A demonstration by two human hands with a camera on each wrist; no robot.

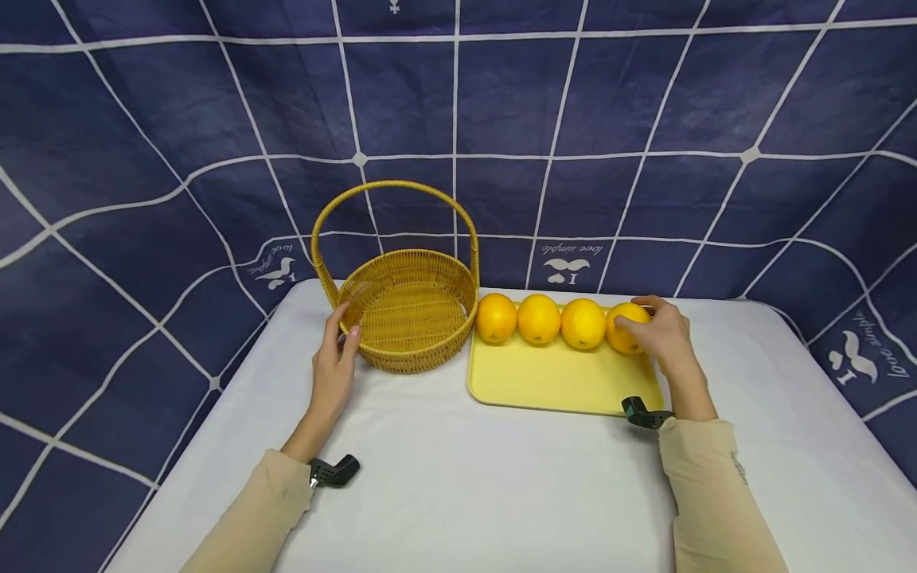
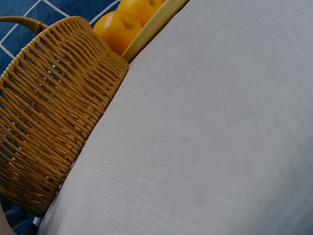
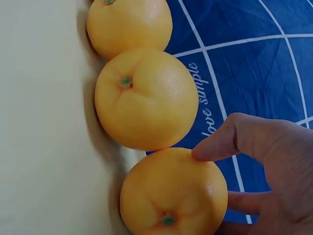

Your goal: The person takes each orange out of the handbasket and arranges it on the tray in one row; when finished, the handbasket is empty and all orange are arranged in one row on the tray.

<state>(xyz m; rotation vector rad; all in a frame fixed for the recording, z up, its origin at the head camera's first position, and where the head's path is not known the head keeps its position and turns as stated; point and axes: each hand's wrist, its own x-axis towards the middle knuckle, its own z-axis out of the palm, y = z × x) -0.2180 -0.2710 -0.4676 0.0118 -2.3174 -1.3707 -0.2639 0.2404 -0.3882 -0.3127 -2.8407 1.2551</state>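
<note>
On R wrist cam, thumb (image 3: 230, 139) touching orange (image 3: 173, 193)

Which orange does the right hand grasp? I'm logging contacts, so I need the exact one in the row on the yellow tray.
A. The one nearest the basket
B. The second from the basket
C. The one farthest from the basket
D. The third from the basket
C: the right hand curls its fingers round the end orange, farthest from the basket; the other three on the yellow tray go untouched.
</note>
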